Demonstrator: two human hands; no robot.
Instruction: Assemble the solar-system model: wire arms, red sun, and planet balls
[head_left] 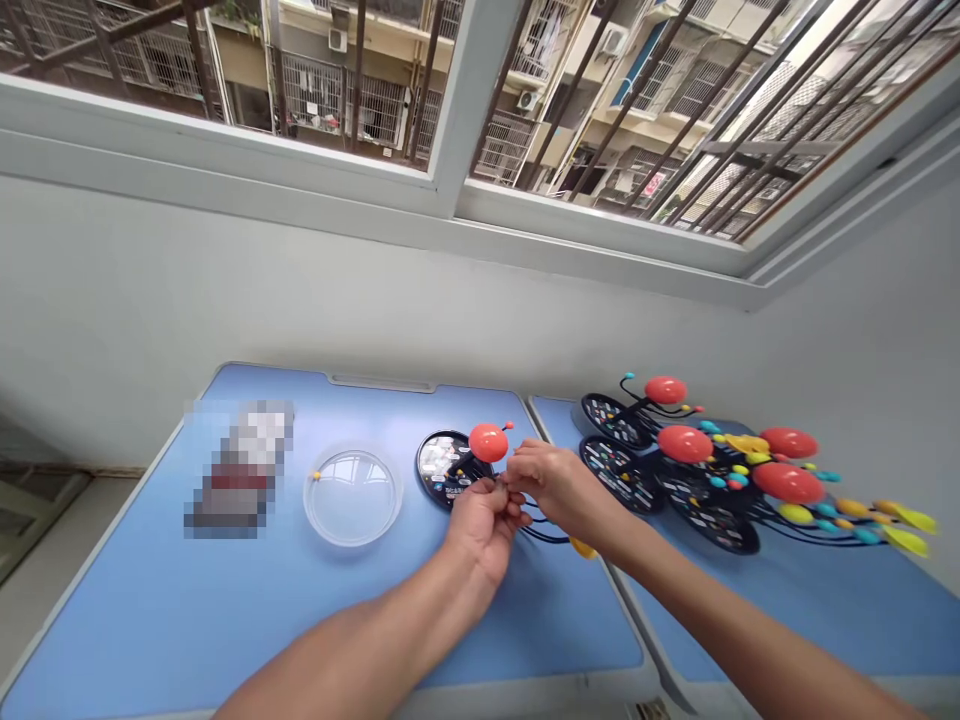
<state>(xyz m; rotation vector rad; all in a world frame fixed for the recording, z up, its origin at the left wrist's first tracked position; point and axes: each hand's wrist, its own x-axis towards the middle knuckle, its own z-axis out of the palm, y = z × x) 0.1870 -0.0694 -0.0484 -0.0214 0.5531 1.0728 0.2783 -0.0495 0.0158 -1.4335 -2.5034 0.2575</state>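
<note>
A solar system model [442, 462] stands before me, with a round black printed base and a red ball [488, 442] on top. Thin black curved arms [546, 536] reach out from it, one ending in a yellow-orange piece [583, 548]. My left hand [484, 525] is closed in a pinch at the model's right side, below the ball. Close against it, my right hand [555, 483] pinches too, fingertips meeting those of the left. Whatever lies between the fingertips is too small and covered to make out. A clear round dish [352, 497] lies left of the model, with a tiny orange bead [316, 475] at its rim.
Several similar models [682, 450] with red balls and coloured beads crowd the right-hand blue table [825, 610]. A blurred-out item [240, 465] lies at the left of the near blue table [300, 600]. Behind the tables are a white wall [360, 300] and a barred window.
</note>
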